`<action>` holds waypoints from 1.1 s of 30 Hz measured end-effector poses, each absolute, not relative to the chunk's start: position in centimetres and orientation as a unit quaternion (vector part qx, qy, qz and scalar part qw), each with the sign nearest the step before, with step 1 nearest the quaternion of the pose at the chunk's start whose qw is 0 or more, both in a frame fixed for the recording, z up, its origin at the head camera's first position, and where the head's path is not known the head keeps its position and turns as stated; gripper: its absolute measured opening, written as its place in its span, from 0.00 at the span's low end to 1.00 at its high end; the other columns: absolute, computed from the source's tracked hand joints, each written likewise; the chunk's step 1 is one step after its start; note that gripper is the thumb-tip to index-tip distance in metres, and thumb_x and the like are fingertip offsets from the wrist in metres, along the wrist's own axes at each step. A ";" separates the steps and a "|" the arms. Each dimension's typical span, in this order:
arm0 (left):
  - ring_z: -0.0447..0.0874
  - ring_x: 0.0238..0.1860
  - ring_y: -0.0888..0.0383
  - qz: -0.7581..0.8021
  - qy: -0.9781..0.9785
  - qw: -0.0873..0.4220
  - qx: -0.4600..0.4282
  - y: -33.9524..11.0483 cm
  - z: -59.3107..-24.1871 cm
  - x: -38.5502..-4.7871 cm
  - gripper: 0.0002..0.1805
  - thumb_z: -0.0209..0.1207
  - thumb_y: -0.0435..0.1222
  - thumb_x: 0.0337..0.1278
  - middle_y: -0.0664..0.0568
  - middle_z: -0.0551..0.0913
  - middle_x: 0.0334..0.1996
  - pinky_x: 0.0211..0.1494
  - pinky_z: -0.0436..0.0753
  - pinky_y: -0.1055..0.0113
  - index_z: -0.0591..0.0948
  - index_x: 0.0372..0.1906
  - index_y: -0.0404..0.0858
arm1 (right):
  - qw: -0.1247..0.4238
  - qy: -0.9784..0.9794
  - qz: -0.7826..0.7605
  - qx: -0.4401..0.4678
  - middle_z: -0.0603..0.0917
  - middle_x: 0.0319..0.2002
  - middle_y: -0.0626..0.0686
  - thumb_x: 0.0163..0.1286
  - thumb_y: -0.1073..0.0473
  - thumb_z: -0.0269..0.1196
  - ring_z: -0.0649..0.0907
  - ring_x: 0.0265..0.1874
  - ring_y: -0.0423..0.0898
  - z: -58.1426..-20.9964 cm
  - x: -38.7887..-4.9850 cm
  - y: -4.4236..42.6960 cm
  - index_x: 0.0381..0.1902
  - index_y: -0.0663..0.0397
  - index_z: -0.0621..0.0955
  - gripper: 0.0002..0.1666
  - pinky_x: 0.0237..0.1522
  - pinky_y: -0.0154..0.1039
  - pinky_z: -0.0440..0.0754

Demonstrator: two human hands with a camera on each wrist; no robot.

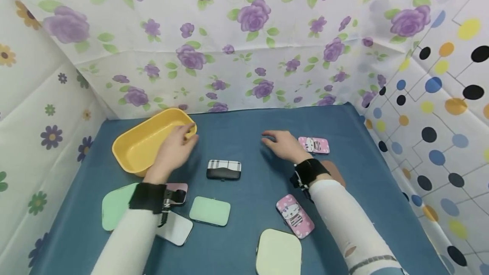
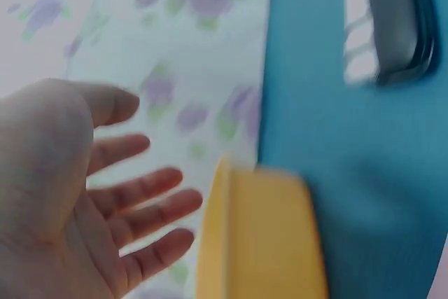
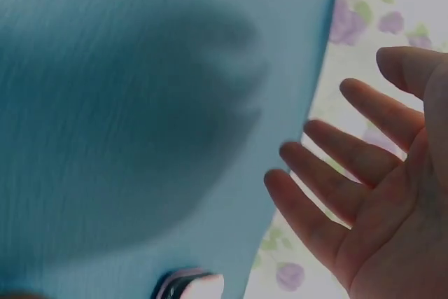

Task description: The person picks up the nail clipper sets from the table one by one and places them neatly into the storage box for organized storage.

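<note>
My left hand [image 1: 175, 147] hovers above the right end of a yellow plastic basin [image 1: 131, 139], its fingers loosely bent and nothing in them. In the left wrist view the fingers spread beside the basin's wall [image 2: 269, 236], apart from it as far as I can tell. Over the blue cloth my right hand [image 1: 284, 144] hangs palm down, also holding nothing; its shadow falls on the cloth below. Nearest to it is a pink case with a cartoon cat [image 1: 314, 145]. A black case with a plaid white top [image 1: 223, 169] lies between the two hands.
Toward the front lie a mint case [image 1: 210, 211], a white case [image 1: 175, 229], a second pink cat case [image 1: 295, 216] and a pale green square case [image 1: 279, 253]. My forearms partly cover a larger mint case [image 1: 116, 207], a pink case [image 1: 178, 191] and a brown case [image 1: 333, 173].
</note>
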State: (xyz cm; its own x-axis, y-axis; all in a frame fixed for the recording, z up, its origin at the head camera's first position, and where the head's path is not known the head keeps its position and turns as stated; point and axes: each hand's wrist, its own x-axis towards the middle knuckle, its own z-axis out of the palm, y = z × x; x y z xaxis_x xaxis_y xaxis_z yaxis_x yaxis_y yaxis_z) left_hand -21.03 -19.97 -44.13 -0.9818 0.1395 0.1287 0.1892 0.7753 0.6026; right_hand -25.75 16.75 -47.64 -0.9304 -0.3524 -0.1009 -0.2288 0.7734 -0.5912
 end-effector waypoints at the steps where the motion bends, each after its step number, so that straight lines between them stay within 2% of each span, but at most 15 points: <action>1: 0.80 0.58 0.36 -0.329 -0.941 0.050 -0.067 -21.1 -43.9 -20.6 0.29 0.53 0.44 0.83 0.33 0.77 0.64 0.60 0.78 0.39 0.73 0.77 0.32 | 0.104 0.932 -0.313 -0.152 0.80 0.71 0.58 0.87 0.46 0.56 0.82 0.66 0.58 -47.5 -25.6 17.2 0.76 0.50 0.78 0.28 0.65 0.59 0.78; 5: 0.78 0.52 0.35 -0.329 -0.939 0.090 0.032 -25.0 -43.0 -18.7 0.28 0.51 0.45 0.83 0.30 0.76 0.59 0.52 0.78 0.39 0.74 0.74 0.30 | 0.098 0.920 -0.349 -0.146 0.83 0.68 0.56 0.87 0.47 0.56 0.83 0.65 0.57 -47.3 -24.8 18.7 0.73 0.51 0.81 0.25 0.62 0.58 0.81; 8: 0.74 0.55 0.32 -0.317 -0.936 0.098 0.114 -27.3 -42.8 -17.4 0.30 0.49 0.45 0.82 0.27 0.72 0.62 0.54 0.76 0.36 0.71 0.75 0.28 | 0.098 0.915 -0.362 -0.151 0.83 0.67 0.55 0.87 0.47 0.57 0.84 0.62 0.56 -47.4 -24.1 19.6 0.71 0.52 0.82 0.25 0.59 0.57 0.82; 12: 0.67 0.63 0.29 -0.305 -0.929 0.084 0.191 -29.9 -43.4 -16.5 0.36 0.50 0.45 0.79 0.22 0.64 0.67 0.64 0.72 0.33 0.63 0.77 0.23 | 0.090 0.917 -0.355 -0.158 0.85 0.64 0.54 0.87 0.48 0.57 0.86 0.57 0.54 -47.8 -23.3 20.4 0.70 0.52 0.83 0.24 0.54 0.54 0.83; 16: 0.62 0.67 0.27 -0.313 -0.920 0.061 0.228 -31.8 -44.2 -16.1 0.41 0.52 0.45 0.75 0.20 0.59 0.70 0.69 0.69 0.30 0.57 0.79 0.21 | 0.079 0.923 -0.343 -0.154 0.88 0.60 0.52 0.86 0.48 0.58 0.87 0.49 0.50 -48.4 -22.7 21.0 0.69 0.51 0.84 0.23 0.47 0.51 0.83; 20: 0.60 0.71 0.23 -0.329 -0.911 0.010 0.248 -33.0 -44.9 -15.7 0.47 0.51 0.47 0.75 0.17 0.55 0.73 0.73 0.65 0.29 0.49 0.82 0.20 | 0.075 0.926 -0.338 -0.152 0.88 0.59 0.52 0.86 0.49 0.57 0.87 0.49 0.49 -48.7 -22.2 21.7 0.69 0.51 0.84 0.22 0.46 0.50 0.83; 24: 0.70 0.64 0.26 -0.340 -0.910 -0.037 0.233 -33.4 -45.6 -15.2 0.44 0.49 0.50 0.79 0.18 0.66 0.68 0.66 0.74 0.34 0.56 0.79 0.19 | 0.075 0.928 -0.338 -0.141 0.88 0.59 0.51 0.86 0.48 0.58 0.87 0.50 0.49 -48.9 -21.6 22.5 0.68 0.49 0.85 0.22 0.46 0.49 0.83; 27: 0.74 0.54 0.31 -0.339 -0.912 -0.045 0.226 -33.2 -45.9 -15.0 0.41 0.51 0.50 0.79 0.21 0.73 0.61 0.57 0.77 0.38 0.60 0.74 0.17 | 0.072 0.929 -0.339 -0.133 0.88 0.58 0.50 0.86 0.48 0.59 0.86 0.47 0.48 -49.1 -21.3 22.9 0.67 0.47 0.85 0.21 0.45 0.48 0.82; 33: 0.74 0.49 0.31 -0.333 -0.913 -0.059 0.229 -33.1 -46.4 -15.0 0.39 0.51 0.45 0.79 0.20 0.72 0.58 0.50 0.76 0.42 0.58 0.73 0.14 | 0.065 0.924 -0.349 -0.139 0.88 0.57 0.50 0.86 0.49 0.59 0.83 0.38 0.48 -49.5 -20.6 23.5 0.66 0.48 0.86 0.20 0.39 0.46 0.79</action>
